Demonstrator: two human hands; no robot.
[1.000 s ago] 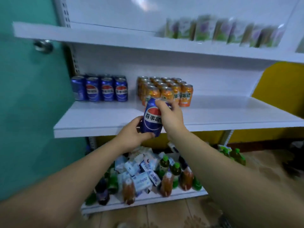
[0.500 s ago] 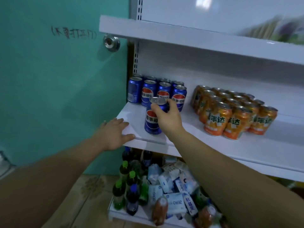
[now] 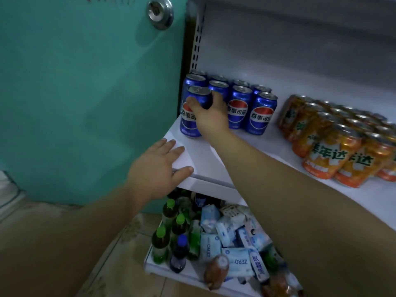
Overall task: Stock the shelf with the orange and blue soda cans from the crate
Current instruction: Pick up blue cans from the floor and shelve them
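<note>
Fingers (image 3: 191, 103) of the right hand (image 3: 211, 120) are wrapping the blue can (image 3: 188, 126) near its top, centre frame; the left hand (image 3: 157, 170) is resting flat on the shelf (image 3: 206, 156).

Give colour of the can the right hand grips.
Blue can, red-and-white roundel, white lettering; clearest in the head view.

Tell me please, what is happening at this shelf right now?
A person is stocking a white shelf. The right hand grips a blue can, upright at the shelf's left end, just in front of the other blue cans. The left hand rests flat on the shelf's front corner. The orange cans stand grouped farther right.
</note>
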